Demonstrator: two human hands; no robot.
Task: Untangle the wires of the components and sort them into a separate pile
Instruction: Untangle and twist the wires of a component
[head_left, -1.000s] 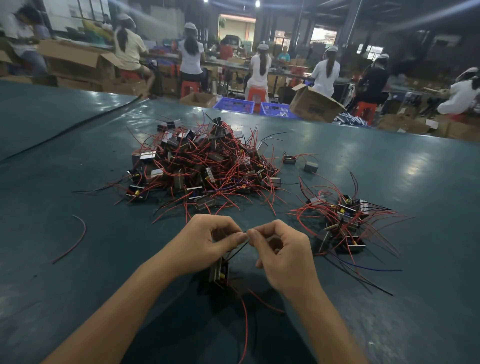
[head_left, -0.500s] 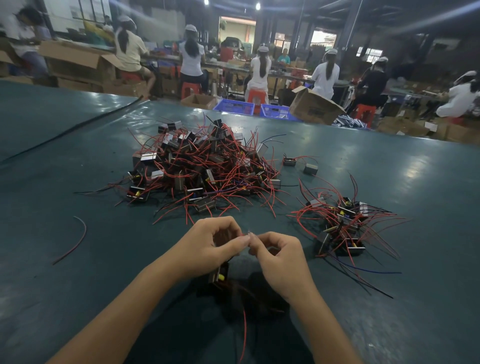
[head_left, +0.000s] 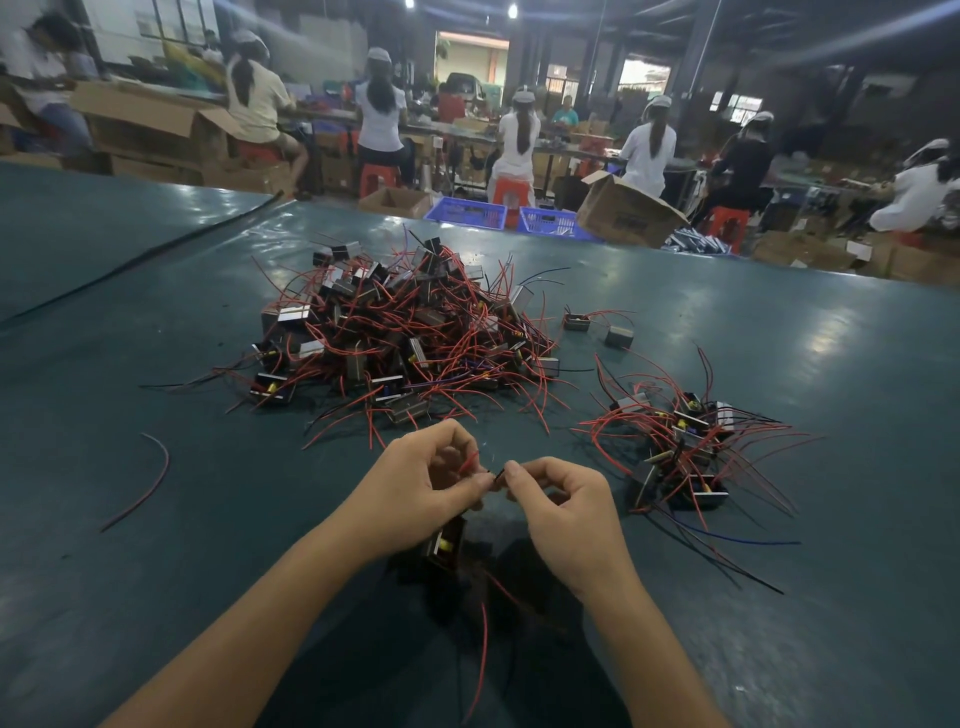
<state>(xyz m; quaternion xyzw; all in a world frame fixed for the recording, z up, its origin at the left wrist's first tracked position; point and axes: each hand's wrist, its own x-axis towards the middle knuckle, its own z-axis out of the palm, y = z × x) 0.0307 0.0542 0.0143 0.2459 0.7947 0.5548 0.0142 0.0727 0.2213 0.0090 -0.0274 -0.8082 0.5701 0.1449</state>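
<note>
- The component (head_left: 447, 543) hangs just below the left hand (head_left: 426, 478), over the near middle of the tabletop (head_left: 156, 597). Whether it rests on the surface or is lifted clear, I cannot tell.
- Its long axis stands roughly upright, leaning a little. The upper end points at the fingers, and a red strand (head_left: 483, 629) trails from below toward the near edge.
- Both hands are curled and nearly meet. The left hand and the right hand (head_left: 561, 499) each pinch the wires (head_left: 493, 474) between thumb and forefinger, with a short dark stretch taut between them.
- To do this step well, I judge it best to keep both pinches close to the crossing and draw the strands apart along their length. Letting the body dangle would allow any twist to unwind.
- A hard tug could strain the joint where the wire enters the body.
- The sorted pile (head_left: 685, 447) lies near the right hand, toward the right edge, and is the likely place to set this piece.
- The tangled heap (head_left: 405, 332) sits beyond the hands at mid-table, and a loose red wire (head_left: 150, 483) lies well apart on the left.
</note>
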